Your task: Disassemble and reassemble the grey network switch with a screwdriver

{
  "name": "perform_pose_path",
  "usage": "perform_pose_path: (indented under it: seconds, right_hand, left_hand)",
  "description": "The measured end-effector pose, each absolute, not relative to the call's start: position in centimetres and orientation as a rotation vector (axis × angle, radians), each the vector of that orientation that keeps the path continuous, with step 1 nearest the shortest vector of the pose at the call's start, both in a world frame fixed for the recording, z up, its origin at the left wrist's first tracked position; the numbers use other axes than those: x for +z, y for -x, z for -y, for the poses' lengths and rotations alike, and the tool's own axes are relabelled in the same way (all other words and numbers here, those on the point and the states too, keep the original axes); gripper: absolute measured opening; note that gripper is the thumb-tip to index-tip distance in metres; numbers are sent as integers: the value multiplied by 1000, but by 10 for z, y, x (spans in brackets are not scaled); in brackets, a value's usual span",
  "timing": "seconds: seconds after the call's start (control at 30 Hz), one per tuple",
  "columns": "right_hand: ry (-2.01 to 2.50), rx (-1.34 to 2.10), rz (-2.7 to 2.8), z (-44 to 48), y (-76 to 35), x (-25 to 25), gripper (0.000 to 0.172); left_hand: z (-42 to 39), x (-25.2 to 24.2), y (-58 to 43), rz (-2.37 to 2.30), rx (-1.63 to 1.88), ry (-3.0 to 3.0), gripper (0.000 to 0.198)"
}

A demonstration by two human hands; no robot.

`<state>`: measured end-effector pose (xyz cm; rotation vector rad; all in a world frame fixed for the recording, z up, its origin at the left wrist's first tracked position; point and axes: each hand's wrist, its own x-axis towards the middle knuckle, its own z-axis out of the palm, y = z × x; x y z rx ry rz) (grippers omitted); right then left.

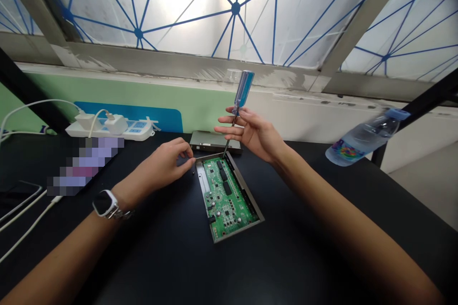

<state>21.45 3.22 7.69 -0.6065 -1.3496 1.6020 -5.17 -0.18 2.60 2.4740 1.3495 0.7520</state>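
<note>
A green circuit board [224, 192] lies in an open grey metal case [250, 198] on the black table. My right hand [252, 132] is closed round the shaft of a screwdriver with a clear blue handle [243, 89], held upright. Its tip rests at the board's far corner. My left hand [168, 162], with a watch on its wrist, pinches the case's far left corner with closed fingers. The grey case lid [209, 141] lies flat just behind the board.
A white power strip [110, 128] with plugged chargers and white cables sits at the back left. A dark phone [17, 195] lies at the left edge. A water bottle [365, 138] with a blue cap stands at the right. The wall and window frame are behind.
</note>
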Motion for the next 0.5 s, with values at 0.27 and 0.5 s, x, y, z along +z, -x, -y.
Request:
perform_pose_path:
  seconds: [0.27,0.5]
  right_hand:
    - [633,1569,1402,-33,-214,76,30]
    - [693,1386,1444,-27,-207,75,39]
  left_hand:
    - [6,26,54,-1293,532,-2485,10]
    - [8,21,46,-1371,419,-2535,5]
